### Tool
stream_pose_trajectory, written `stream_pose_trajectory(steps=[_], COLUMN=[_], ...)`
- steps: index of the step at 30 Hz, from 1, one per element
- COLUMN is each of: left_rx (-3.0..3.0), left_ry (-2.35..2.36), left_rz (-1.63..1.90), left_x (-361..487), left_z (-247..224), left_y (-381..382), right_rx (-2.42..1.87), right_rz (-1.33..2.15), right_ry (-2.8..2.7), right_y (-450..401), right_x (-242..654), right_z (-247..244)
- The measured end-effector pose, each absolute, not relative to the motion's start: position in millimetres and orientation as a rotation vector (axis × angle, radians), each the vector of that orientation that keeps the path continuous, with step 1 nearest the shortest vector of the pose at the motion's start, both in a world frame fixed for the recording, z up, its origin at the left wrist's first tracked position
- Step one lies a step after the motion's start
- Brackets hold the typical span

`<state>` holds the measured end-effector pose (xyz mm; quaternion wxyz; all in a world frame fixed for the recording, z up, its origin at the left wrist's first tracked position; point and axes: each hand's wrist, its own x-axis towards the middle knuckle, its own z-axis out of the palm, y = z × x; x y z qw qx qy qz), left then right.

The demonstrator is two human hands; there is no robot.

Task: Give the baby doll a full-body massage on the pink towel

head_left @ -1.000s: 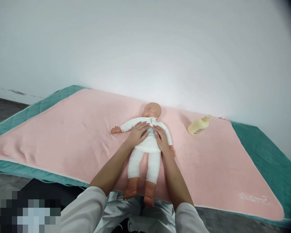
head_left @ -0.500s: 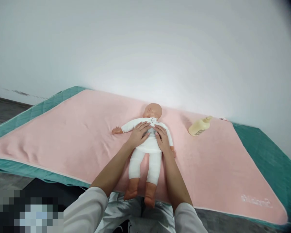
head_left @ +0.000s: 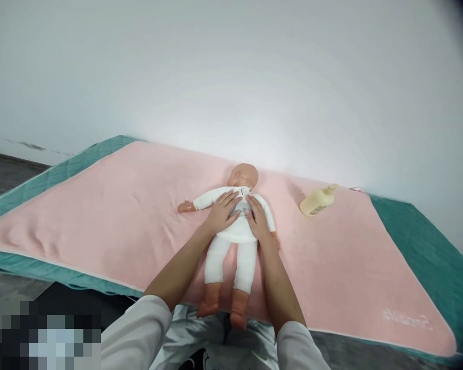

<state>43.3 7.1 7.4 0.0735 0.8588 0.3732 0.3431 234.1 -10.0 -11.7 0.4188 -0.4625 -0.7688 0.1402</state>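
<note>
A baby doll (head_left: 237, 234) with a bald head and a white cloth body lies face down, its head toward the wall and its feet toward me. My left hand (head_left: 223, 211) rests flat on the left side of its upper back, fingers stretched out. On the right side of the back lies my right hand (head_left: 257, 217), also open, its fingers extended toward the doll's shoulder. Between the two hands a greyish patch shows on the white cloth. Neither hand grips anything.
Under the doll is a pink blanket (head_left: 343, 267) spread over a green padded cover (head_left: 420, 231). A pale yellow pump bottle (head_left: 317, 201) lies to the right of the doll. Behind rises a white wall (head_left: 231, 77). A blurred-out patch covers the lower left corner.
Almost nothing differs. Both hands stay on the doll's back with only a very slight shift of the fingers; doll and bottle keep their places.
</note>
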Motion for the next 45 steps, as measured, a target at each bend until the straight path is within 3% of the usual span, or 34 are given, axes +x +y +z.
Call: stream_pose_trajectory(steps=[26,33,38,45], left_rx=[2.542,2.496,2.236,2.024], left_ry=[1.141,1.095,1.353,1.775], left_rz=[1.034,1.243,1.440,1.023], left_x=[45.1,40.3,30.5,24.8], left_z=[4.0,5.6,6.3,14.7], left_y=[7.6,1.4,-7.2,-9.2], right_rx=[-1.186,-1.152,-1.153,-1.166], right_rz=[0.387,0.410,0.491,0.545], right_ry=[-1.904,-1.876,-1.765,-1.706], right_y=[-11.2,-13.8,-18.8,-23.2], right_x=[233.5,233.7,233.8,232.9], right_z=[-11.7,-11.4,-10.8,-7.8])
